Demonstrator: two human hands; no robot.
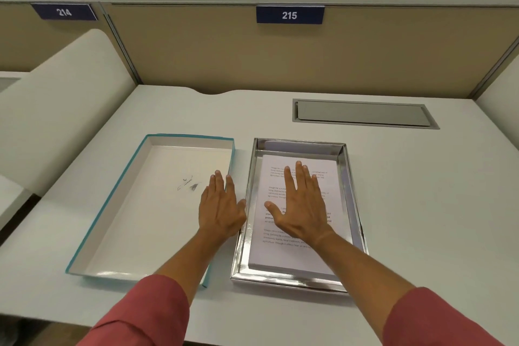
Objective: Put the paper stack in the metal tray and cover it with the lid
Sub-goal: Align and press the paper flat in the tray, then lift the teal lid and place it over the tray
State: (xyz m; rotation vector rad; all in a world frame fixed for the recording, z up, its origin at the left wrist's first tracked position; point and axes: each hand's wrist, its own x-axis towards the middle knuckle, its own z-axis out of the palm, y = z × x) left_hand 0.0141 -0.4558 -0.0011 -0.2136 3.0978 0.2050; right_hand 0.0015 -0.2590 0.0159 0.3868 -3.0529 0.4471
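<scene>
The shiny metal tray (354, 205) lies on the white desk, right of centre. A stack of printed white paper (283, 253) lies flat inside it. My right hand (302, 205) is spread palm down over the stack, fingers apart, holding nothing. Left of the tray lies the lid (134, 205), upside down, white inside with a teal outer edge. My left hand (222, 206) hovers flat and open over the lid's right wall, next to the tray's left rim.
A grey cable hatch (362, 114) is set into the desk behind the tray. Beige partition panels with number plates 214 (64, 12) and 215 (289, 15) close off the back. A white side divider (61, 98) stands at the left.
</scene>
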